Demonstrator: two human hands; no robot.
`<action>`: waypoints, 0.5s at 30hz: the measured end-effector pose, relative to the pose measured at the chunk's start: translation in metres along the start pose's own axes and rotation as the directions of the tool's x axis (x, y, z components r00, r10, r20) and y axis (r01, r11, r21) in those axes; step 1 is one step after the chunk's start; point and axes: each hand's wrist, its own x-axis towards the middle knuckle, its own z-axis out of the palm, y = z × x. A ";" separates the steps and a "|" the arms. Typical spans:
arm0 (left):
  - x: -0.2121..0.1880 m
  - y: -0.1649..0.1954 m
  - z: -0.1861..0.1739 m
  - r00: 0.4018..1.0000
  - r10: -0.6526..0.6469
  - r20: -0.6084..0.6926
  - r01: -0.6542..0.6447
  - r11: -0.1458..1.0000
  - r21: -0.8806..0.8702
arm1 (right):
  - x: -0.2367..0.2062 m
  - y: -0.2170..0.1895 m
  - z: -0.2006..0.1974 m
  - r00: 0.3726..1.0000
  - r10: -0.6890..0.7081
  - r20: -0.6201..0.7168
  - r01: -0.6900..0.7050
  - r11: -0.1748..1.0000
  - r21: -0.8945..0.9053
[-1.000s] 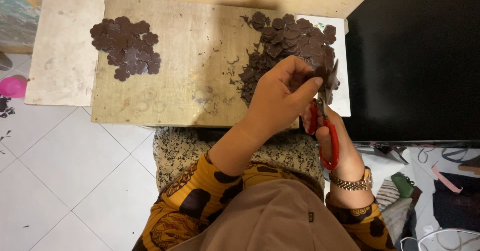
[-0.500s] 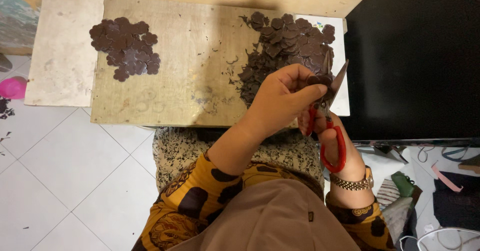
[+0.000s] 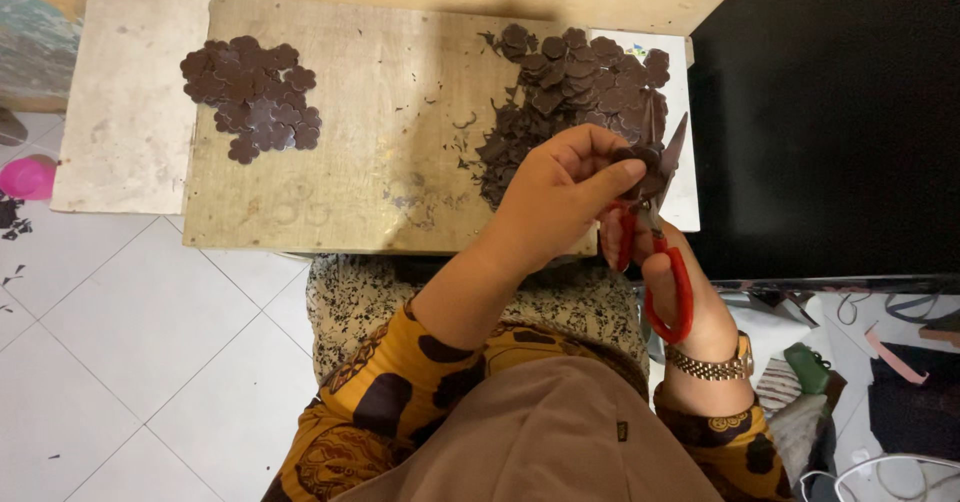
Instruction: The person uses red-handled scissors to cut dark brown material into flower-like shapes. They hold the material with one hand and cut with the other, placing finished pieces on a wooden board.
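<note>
Two piles of dark brown flower-shaped cut-outs lie on the wooden board ahead of my hands: a neat pile (image 3: 250,97) far off to the left of my left hand, and a rougher heap (image 3: 575,77) just beyond my fingertips, mixed with thin trimmings. My left hand (image 3: 565,192) is closed in a pinch on one small brown piece (image 3: 640,157), held just above the board's near edge. My right hand (image 3: 685,297) sits just beside and below it, fingers wrapped through the red handles of the scissors (image 3: 655,222), whose blades stand open in a V around the piece. A metal watch (image 3: 712,364) is on my right wrist.

I judge that I am midway through trimming this one piece, the blades set for a cut along its edge. The next move, as I see it, calls for closing the scissors in a short snip while my left thumb and fingers turn the piece a little, keeping my fingertips clear of the blades and letting the offcut drop onto the board under my hands.
</note>
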 end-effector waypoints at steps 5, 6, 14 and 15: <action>0.001 -0.002 -0.004 0.997 -0.079 0.020 0.080 0.994 -0.073 | -0.001 -0.003 -0.003 0.996 -0.038 0.079 0.033 0.998 0.061; 0.002 -0.003 -0.004 0.996 -0.081 0.023 0.083 0.993 -0.088 | -0.001 -0.003 -0.003 0.995 -0.044 0.090 0.038 0.997 0.069; 0.003 -0.002 -0.007 0.996 -0.093 0.003 0.093 0.995 -0.035 | -0.002 -0.007 0.001 0.998 -0.005 0.065 -0.001 0.996 0.085; 0.002 -0.003 -0.007 0.996 -0.089 0.002 0.089 0.995 -0.041 | -0.002 -0.007 0.002 0.999 0.017 0.045 -0.021 0.995 0.092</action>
